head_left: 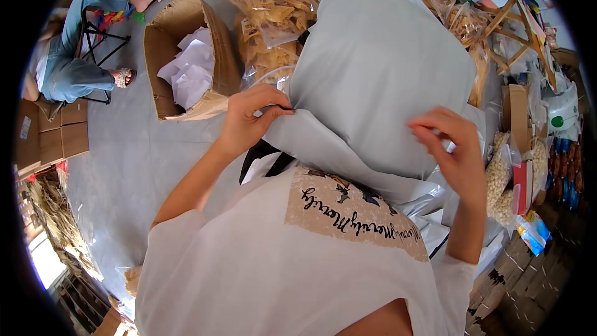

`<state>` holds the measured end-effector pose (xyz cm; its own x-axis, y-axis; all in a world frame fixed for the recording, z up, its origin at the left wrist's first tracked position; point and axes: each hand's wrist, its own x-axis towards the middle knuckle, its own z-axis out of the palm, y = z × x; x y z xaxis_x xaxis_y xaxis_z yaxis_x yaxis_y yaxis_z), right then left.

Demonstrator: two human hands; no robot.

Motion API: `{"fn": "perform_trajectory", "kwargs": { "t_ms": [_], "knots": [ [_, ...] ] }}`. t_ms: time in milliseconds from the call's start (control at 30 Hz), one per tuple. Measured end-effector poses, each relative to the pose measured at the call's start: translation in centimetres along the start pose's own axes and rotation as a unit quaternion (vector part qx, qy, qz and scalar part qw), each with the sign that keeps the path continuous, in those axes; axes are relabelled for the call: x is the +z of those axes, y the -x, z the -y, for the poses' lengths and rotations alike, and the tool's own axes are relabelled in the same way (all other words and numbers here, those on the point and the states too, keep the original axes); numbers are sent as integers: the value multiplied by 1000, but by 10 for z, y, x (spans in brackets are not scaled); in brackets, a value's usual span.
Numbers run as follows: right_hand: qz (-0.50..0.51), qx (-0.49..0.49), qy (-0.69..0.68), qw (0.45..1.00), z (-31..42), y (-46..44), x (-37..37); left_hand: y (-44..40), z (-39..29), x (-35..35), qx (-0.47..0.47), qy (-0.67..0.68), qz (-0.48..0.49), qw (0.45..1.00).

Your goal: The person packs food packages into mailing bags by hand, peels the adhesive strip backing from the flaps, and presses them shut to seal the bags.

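A large grey plastic sheet (385,62) spreads out in front of me, its near edge folded over close to my waist. My left hand (254,117) pinches the left edge of this sheet between thumb and fingers. Over the right part of the sheet hovers my right hand (449,143), slightly blurred, its fingers loosely bent and the thumb apart from them. I see nothing in that hand. Under the folded edge, something black and white shows in part.
Left of the sheet stands an open cardboard box (217,68) with crumpled white paper (189,68). Clear bags of tan pieces (273,12) lie beside it. Another person (81,37) sits at upper left. Packed bags (500,168) and a wooden frame (516,25) crowd the right.
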<state>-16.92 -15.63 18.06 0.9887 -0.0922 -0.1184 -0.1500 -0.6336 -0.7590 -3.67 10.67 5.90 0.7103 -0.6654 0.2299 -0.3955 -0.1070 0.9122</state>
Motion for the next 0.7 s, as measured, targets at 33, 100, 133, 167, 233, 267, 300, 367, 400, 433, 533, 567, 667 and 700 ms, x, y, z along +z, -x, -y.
{"fn": "perform_trajectory", "kwargs": {
  "t_ms": [33,100,133,167,233,267,300,367,400,433,533,567,667,700],
  "knots": [
    [0,-74,1,997,9,-13,14,2,0,3,15,-18,-18,1000],
    [48,-119,17,992,20,-39,38,1,2,5,60,-56,-34,996],
    [62,-179,46,981,18,-53,51,1,2,5,103,-92,-48,989],
    [62,-180,44,981,15,-66,64,1,1,3,102,-94,-48,989],
    [72,-246,70,964,11,-85,87,-2,-4,-1,181,-170,-62,967],
    [72,-248,69,964,15,-89,92,-2,-6,-2,180,-172,-62,966],
    [90,-242,74,963,18,-93,97,-1,-7,-3,181,-177,-80,964],
    [110,-233,75,963,20,-94,102,1,-7,-4,177,-181,-96,963],
    [128,-232,80,961,22,-94,103,1,-6,-4,180,-171,-97,964],
    [145,-232,85,958,24,-95,103,0,-5,-5,185,-161,-98,964],
    [132,-224,113,959,27,-94,103,-1,-6,-4,198,-174,-98,960],
    [132,-223,114,959,28,-95,103,-2,-7,-5,198,-172,-98,960],
    [156,-204,112,960,29,-96,105,-4,-10,-6,229,-195,-87,950],
    [149,-201,128,960,27,-97,110,-4,-12,-6,240,-200,-83,947]
  ]
}}
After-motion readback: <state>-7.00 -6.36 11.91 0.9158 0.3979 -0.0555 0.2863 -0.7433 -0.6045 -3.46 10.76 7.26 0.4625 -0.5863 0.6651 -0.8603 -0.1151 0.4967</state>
